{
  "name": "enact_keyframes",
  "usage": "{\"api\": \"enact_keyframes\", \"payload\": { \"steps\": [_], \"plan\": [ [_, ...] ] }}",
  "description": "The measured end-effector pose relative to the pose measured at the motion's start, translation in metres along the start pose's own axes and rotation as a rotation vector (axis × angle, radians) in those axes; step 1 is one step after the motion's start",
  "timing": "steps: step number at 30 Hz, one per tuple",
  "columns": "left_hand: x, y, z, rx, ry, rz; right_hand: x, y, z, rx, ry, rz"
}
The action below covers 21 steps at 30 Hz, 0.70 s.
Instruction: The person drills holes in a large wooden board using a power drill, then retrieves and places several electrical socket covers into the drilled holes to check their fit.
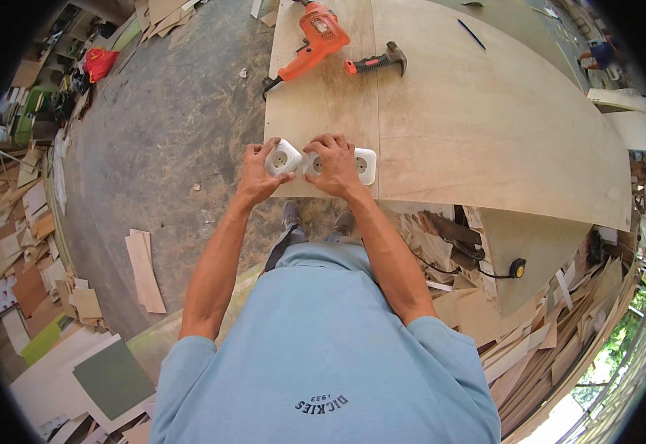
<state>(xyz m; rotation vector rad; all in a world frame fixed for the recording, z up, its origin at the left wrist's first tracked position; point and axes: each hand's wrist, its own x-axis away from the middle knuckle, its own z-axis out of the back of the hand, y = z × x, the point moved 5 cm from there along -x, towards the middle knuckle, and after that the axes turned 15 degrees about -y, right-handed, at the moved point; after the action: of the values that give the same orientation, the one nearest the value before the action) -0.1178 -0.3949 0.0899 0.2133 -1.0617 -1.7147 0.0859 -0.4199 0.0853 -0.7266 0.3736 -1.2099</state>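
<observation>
My left hand (256, 176) grips a white single wall socket (283, 157) by its edges, thumb below and fingers above, at the near left corner of the plywood table (486, 133). Right beside it, my right hand (335, 169) is closed over the left part of a white double wall socket (366, 166). That socket's right outlet shows past my hand, while its left one is partly covered. A small gap separates the two sockets. Both outlet faces point upward.
Farther along the tabletop lie an orange power drill (319, 41), a claw hammer (377, 64) and a dark pencil (472, 34). A black and yellow plug-like round piece (517, 268) sits below the near edge. Wood offcuts (545, 348) and board scraps (144, 270) litter the floor.
</observation>
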Motion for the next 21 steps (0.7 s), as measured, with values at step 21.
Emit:
{"api": "enact_keyframes", "payload": {
  "steps": [21],
  "plan": [
    [-0.004,-0.042,-0.026,0.547,-0.019,-0.100,-0.018,-0.009,-0.008,-0.037,-0.044,0.028]
  ]
}}
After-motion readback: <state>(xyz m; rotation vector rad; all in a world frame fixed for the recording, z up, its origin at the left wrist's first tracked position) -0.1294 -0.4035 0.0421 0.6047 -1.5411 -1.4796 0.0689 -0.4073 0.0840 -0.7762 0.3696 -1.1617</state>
